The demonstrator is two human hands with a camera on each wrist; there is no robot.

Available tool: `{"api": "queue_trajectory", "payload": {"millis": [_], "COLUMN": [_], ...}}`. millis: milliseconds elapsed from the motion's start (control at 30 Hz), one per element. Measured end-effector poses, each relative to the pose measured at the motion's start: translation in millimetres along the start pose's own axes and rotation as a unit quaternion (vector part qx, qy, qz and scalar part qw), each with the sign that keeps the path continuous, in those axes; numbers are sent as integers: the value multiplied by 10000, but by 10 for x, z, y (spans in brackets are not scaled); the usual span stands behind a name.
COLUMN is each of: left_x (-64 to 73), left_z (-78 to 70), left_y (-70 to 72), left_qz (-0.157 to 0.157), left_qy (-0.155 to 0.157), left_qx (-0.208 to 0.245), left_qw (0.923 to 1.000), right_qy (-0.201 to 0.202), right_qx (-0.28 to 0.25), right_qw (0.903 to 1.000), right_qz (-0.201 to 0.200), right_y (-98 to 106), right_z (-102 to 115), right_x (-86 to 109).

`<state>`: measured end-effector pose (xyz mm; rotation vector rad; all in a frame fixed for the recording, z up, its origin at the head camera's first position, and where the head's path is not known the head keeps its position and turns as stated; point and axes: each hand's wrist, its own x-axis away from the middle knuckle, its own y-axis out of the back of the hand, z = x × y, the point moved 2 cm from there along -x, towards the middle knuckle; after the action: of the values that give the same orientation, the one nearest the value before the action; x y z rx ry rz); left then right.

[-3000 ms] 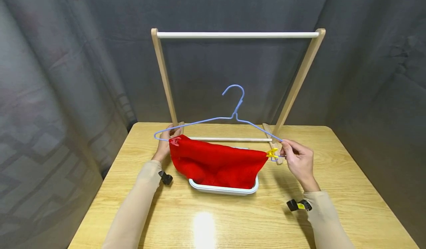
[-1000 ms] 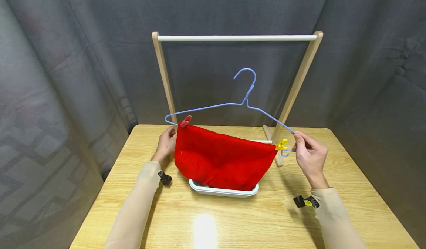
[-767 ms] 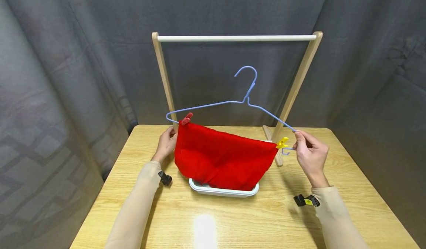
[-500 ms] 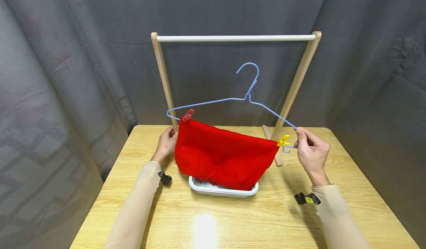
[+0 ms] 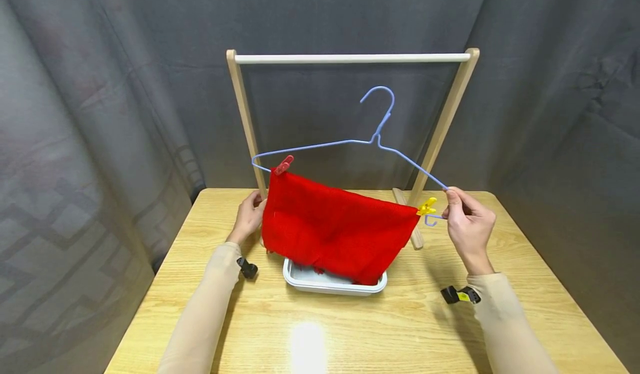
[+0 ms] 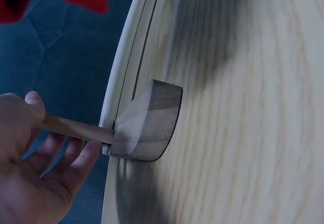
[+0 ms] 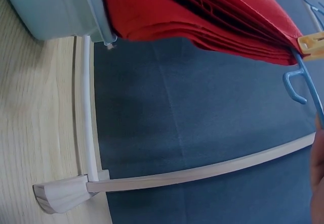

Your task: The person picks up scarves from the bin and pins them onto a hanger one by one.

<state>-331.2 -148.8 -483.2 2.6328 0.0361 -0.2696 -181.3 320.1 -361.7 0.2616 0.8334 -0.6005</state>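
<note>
My right hand (image 5: 470, 218) pinches the right end of a blue wire hanger (image 5: 320, 145), held up in front of the rack with its hook upward. A folded red cloth (image 5: 340, 224) hangs from the hanger's lower bar, fixed by a red clothespin (image 5: 284, 165) on the left and a yellow clothespin (image 5: 426, 207) on the right. In the right wrist view the cloth's layers (image 7: 202, 32) fall beside the bar's small hook (image 7: 294, 87). My left hand (image 6: 45, 168) grips the left post (image 6: 76, 128) of the wooden rack just above its foot (image 6: 152, 120).
The rack's white top rail (image 5: 350, 58) spans behind and above the hanger. Under the cloth, a white plastic tub (image 5: 335, 288) with something red inside stands on the wooden table (image 5: 400, 329). Grey curtains (image 5: 560, 113) enclose the back and sides.
My right hand has moved up and to the right, raising the hanger with the cloth higher over the tub. Earlier my left hand was by the hanger's left end; it now holds the post.
</note>
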Motion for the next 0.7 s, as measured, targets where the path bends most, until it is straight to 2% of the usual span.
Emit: {"api": "queue_trajectory", "payload": {"millis": [233, 567, 700], "left_x": [-8, 3, 10], "left_z": [-26, -5, -2], "left_y": [8, -5, -10], "left_qz": [-59, -98, -80], "left_qy": [24, -3, 88], "left_qx": [101, 169, 201], "left_qw": [9999, 9998, 9997], "right_qy": [-187, -197, -176], "right_qx": [38, 41, 26], "right_qw": [9997, 9991, 9988], "right_qz": [-177, -379, -452], "right_y": [-38, -68, -71], "right_z": [-33, 4, 12], "right_x": [-30, -116, -177]}}
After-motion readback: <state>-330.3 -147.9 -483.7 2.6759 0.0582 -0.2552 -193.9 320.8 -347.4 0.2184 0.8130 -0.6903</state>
